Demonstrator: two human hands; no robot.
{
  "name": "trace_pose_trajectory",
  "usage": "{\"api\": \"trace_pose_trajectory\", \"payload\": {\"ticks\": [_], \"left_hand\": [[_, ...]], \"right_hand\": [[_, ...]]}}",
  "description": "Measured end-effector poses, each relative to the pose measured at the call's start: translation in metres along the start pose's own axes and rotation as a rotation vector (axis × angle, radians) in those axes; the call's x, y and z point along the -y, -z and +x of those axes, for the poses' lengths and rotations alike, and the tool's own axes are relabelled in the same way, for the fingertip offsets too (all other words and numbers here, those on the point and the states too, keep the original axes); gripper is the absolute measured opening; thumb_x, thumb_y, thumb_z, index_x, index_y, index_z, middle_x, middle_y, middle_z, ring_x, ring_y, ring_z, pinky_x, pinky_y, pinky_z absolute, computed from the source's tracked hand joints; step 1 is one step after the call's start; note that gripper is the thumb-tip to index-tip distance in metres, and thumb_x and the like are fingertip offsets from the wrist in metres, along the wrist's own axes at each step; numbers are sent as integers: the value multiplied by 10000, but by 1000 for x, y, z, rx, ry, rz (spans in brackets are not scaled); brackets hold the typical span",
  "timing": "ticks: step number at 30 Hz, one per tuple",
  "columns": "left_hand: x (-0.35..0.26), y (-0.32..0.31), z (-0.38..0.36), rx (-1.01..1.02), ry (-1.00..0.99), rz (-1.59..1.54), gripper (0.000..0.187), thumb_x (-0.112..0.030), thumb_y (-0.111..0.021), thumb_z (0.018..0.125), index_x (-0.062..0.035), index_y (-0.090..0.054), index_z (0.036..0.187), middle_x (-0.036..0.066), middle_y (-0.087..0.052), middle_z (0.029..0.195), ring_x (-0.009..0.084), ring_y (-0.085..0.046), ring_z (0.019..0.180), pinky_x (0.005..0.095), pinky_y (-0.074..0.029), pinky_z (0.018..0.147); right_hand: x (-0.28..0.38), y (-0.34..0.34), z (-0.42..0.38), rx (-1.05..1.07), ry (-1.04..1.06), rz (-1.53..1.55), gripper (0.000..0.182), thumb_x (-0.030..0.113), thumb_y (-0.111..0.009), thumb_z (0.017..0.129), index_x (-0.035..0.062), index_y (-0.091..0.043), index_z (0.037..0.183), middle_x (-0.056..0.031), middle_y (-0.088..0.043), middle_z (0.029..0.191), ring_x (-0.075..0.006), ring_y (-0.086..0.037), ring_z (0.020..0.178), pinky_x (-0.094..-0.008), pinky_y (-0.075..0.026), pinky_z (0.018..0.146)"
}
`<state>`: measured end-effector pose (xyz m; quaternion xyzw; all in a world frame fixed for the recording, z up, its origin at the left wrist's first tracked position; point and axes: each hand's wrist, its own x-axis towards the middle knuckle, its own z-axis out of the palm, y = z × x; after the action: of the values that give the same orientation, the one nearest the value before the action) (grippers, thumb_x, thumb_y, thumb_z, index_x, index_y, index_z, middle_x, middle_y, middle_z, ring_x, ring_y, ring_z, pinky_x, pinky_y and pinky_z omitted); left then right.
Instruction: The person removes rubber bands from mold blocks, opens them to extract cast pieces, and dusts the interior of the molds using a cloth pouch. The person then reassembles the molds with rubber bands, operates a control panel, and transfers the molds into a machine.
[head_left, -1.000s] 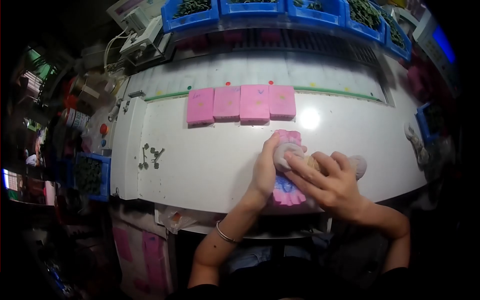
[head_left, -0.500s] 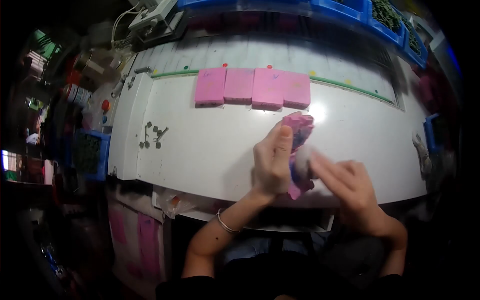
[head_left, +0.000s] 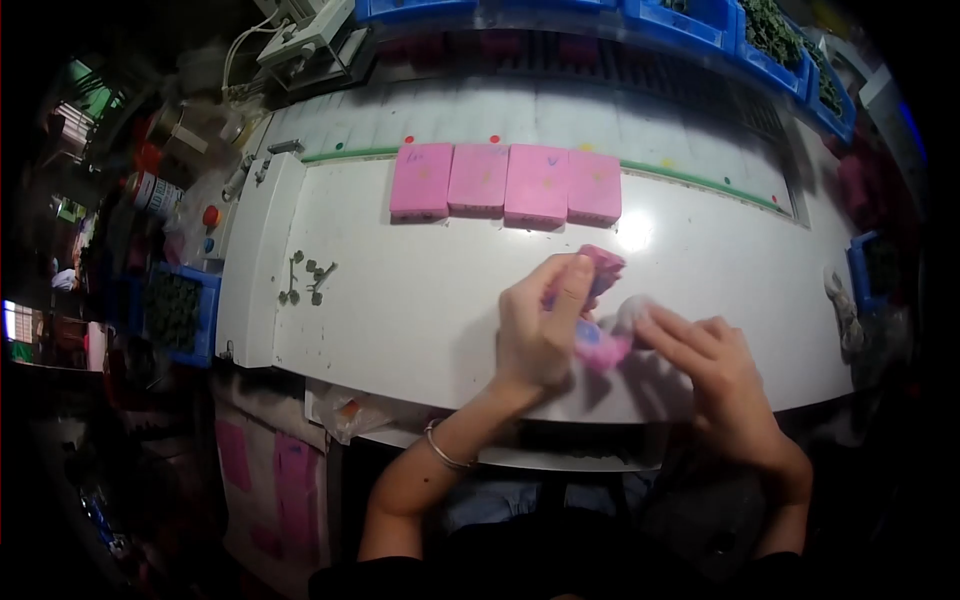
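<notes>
My left hand [head_left: 540, 325] is closed around a pink rubber mold [head_left: 603, 262] with ragged edges and blue patches inside. The thumb presses on its upper part, and the lower end sticks out bent below the fingers, blurred. Just to its right, my right hand [head_left: 705, 365] pinches a whitish, soft-looking rounded pad [head_left: 630, 314] between its fingertips. The pad is close beside the mold's inner face. Both hands are over the white tabletop [head_left: 420, 300], near its front edge.
Several pink blocks [head_left: 537, 187] stand in a row behind my hands. Small dark green branched pieces [head_left: 316, 280] lie at the left. Behind runs a pale strip with a green edge [head_left: 690, 176] and coloured dots. Blue bins [head_left: 690, 20] hang above; another blue bin [head_left: 212, 310] is left.
My right hand has drawn slightly right with the pad. The mold has flexed, its lower end curling rightward. Coloured dots along the strip at the back have shifted left.
</notes>
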<state>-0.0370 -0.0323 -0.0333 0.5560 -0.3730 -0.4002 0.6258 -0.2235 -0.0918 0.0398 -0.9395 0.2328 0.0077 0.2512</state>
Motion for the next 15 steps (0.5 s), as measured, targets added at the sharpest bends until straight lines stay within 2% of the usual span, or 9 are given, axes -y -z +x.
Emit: {"api": "trace_pose_trajectory", "payload": {"ticks": [2, 4, 6, 7, 8, 10, 11, 14, 15], "left_hand": [[-3, 8, 3, 65, 214, -161, 431, -315, -406, 972, 54, -613, 1050, 63, -624, 719, 101, -531, 524, 214, -432, 473], [-1, -1, 1, 136, 178, -298, 549, -402, -271, 993, 22, -591, 1133, 81, -626, 781, 100, -559, 560, 210, -458, 490], [-1, -10, -4, 181, 149, -341, 609, -457, -223, 991, 15, -522, 1232, 91, -623, 863, 103, -578, 630, 219, -484, 556], [-3, -8, -6, 244, 137, -359, 643, -517, -276, 971, 4, -445, 1309, 88, -614, 914, 102, -579, 689, 221, -490, 619], [-6, -8, -8, 253, 131, -356, 643, -517, -276, 971, 4, -445, 1309, 88, -614, 914, 102, -579, 689, 221, -490, 619], [-11, -4, -9, 356, 63, -387, 660, -527, -402, 939, 1, -413, 1335, 74, -609, 914, 93, -569, 713, 216, -483, 636], [-13, 1, -6, 407, 102, -354, 665, -462, -547, 899, -1, -391, 1352, 59, -605, 928, 80, -558, 725, 212, -477, 650], [-21, 10, -2, 460, 132, -205, 743, -503, -572, 851, 4, -379, 1357, 118, -613, 1024, 117, -595, 709, 236, -516, 626], [-20, 11, -2, 458, 147, -279, 680, -425, -592, 868, -1, -384, 1357, 103, -612, 1008, 105, -584, 698, 229, -509, 618]], "right_hand": [[-13, -10, 3, -231, 3, -87, 717, -43, -638, 632, 80, -463, 1316, -65, -492, 1323, -289, -515, 972, -373, -384, 883], [-4, -12, 9, -292, -44, 21, 663, -18, -673, 671, 52, -470, 1298, -109, -511, 1286, -305, -516, 1008, -394, -385, 925], [3, -15, 19, -445, -18, 453, 589, 19, -688, 732, 29, -475, 1281, -156, -535, 1214, -290, -542, 988, -369, -433, 892], [7, -12, 23, -423, -51, 593, 440, 32, -665, 785, -6, -523, 1199, -171, -574, 1070, -260, -580, 921, -324, -477, 823], [7, -12, 25, -433, -50, 589, 440, 32, -665, 785, -6, -523, 1199, -171, -574, 1070, -260, -580, 921, -324, -477, 823], [6, -13, 32, -433, -40, 762, 332, 31, -660, 788, -28, -566, 1102, -148, -589, 940, -231, -603, 848, -303, -489, 786], [11, -10, 34, -465, -46, 705, 251, 29, -656, 790, -32, -589, 1024, -132, -589, 865, -226, -603, 812, -302, -486, 769], [11, -14, 39, -480, 24, 623, 242, 32, -663, 786, -25, -590, 1011, -131, -591, 859, -222, -597, 796, -296, -484, 737], [12, -13, 42, -487, 45, 599, 238, 41, -675, 783, -21, -591, 997, -124, -596, 848, -217, -594, 780, -291, -479, 718]]}}
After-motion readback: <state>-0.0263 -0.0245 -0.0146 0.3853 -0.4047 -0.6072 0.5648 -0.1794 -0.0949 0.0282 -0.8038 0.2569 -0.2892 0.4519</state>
